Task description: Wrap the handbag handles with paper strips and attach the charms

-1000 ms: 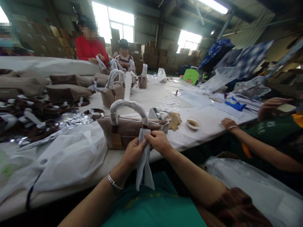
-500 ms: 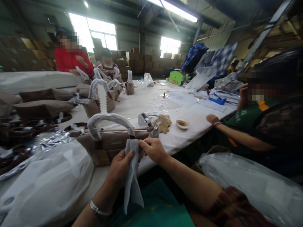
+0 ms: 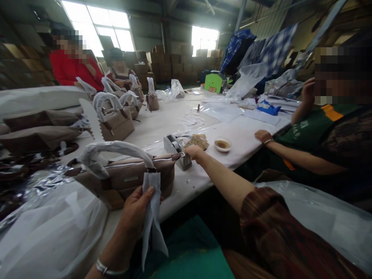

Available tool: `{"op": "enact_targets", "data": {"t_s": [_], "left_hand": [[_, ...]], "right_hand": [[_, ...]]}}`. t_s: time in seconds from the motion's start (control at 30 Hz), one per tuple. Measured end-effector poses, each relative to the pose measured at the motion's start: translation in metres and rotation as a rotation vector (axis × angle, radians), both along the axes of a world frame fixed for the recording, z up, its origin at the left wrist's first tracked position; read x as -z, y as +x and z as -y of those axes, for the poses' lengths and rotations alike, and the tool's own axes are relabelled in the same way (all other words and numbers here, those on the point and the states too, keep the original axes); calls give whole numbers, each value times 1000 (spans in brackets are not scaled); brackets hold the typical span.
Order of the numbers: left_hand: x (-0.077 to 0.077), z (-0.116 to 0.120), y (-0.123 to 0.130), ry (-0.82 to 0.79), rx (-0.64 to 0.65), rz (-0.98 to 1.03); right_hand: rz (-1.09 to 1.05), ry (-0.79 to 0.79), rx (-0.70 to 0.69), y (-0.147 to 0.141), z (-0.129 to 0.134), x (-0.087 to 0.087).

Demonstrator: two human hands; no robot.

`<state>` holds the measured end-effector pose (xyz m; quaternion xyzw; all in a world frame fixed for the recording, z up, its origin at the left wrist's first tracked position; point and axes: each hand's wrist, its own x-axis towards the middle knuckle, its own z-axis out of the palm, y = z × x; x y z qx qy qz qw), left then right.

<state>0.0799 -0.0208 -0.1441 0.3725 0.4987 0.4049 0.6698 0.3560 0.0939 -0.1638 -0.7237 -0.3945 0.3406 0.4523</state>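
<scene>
A taupe handbag (image 3: pixel 167 174) stands at the table's near edge, its arched handle (image 3: pixel 119 147) wrapped in white material. From the ring at the handle's right end hangs a white wrapping strip (image 3: pixel 152 221). My left hand (image 3: pixel 132 209) pinches this strip between thumb and fingers, just in front of the bag. Beyond the bag's right end, my right hand (image 3: pixel 196 153) reaches to a grey tape dispenser (image 3: pixel 171 143). Its fingers are pressed together there; whatever they grip is too small to make out.
Brown card pieces (image 3: pixel 202 142) and a small bowl (image 3: pixel 223 145) lie past the dispenser. Several wrapped handbags (image 3: pixel 116 124) stand at the back left. White sheeting (image 3: pixel 58 228) covers the left front. A co-worker's hand (image 3: pixel 263 136) rests on the table's right edge.
My right hand has left the strip beside my left hand and moved away to the tape dispenser. My left hand still holds the strip. The view has shifted somewhat.
</scene>
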Motion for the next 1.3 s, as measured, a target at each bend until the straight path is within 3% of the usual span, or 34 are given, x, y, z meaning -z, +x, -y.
{"op": "enact_targets", "data": {"t_s": [0.17,0.33,0.47,0.6,0.7,0.8,0.93,1.03,1.1,1.17,1.3], "left_hand": [[5,-5,2,16,6,-5],[5,-4,3,3,-13,11],[3,-3,3,-2,-13,0],[0,-3,5,16,-23,5],[-4,0,7,57,-15,8],[-7,2,7,101,-11,8],[-2,1,5,153,8,-49],[4,0,2,241,25,-152],[5,0,0,331,32,-242],[4,1,-1,422,11,-325],[1,4,-2,554,-50,-442]], "right_hand": [[-138,-30,-87,10,7,-3],[-162,113,-80,11,44,-10],[-206,45,-8,1,71,2],[-137,23,21,-3,68,21],[-26,22,-5,2,64,30],[60,2,-63,4,78,30],[10,104,-315,-19,119,1],[-67,250,-579,-58,140,-36],[-69,297,-685,-87,141,-55],[-29,332,-714,-111,134,-65],[147,324,-601,-130,119,-62]]}}
